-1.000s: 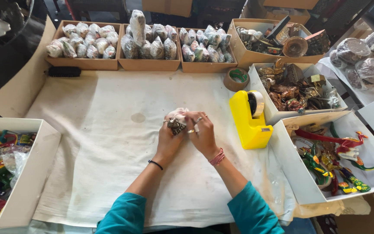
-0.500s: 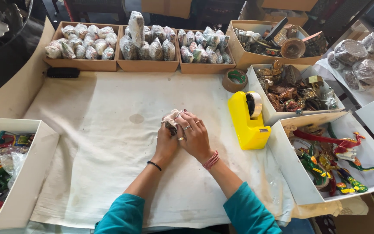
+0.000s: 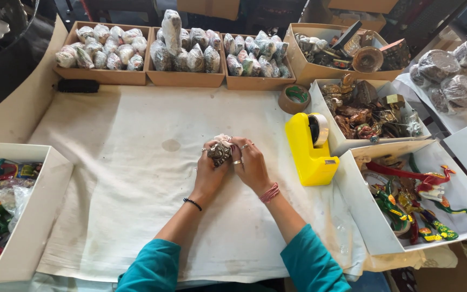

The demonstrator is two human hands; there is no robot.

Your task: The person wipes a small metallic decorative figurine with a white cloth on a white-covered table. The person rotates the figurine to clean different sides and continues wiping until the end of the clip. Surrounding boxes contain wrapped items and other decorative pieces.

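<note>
Seen from above: a wide worktable spread with a stained white cloth (image 3: 136,178). Along the far edge, three brown cardboard trays (image 3: 185,78) packed with small plastic-wrapped bundles. At far right, open boxes: one white box (image 3: 352,227) of brightly painted bird and lizard figures, another box (image 3: 331,121) of dark metal figurines above it. At left, a white box (image 3: 33,221) of more coloured figures. Right of centre, a yellow tape dispenser (image 3: 312,154), with a brown tape roll (image 3: 295,98) just beyond it.

At the cloth's centre, both hands pressed together around one small wrapped figure (image 3: 220,150), resting on or just above the cloth. Left hand (image 3: 210,173) clenched under and around its near side; right hand (image 3: 251,165) curled over it, ringed fingers gripping the pale wrapping. Compared with half a second ago, hands drawn slightly nearer the body and closed tighter, less of the bundle showing between them. Judged from that: wrapping being gathered and squeezed snug about the piece, not yet taped.
</note>
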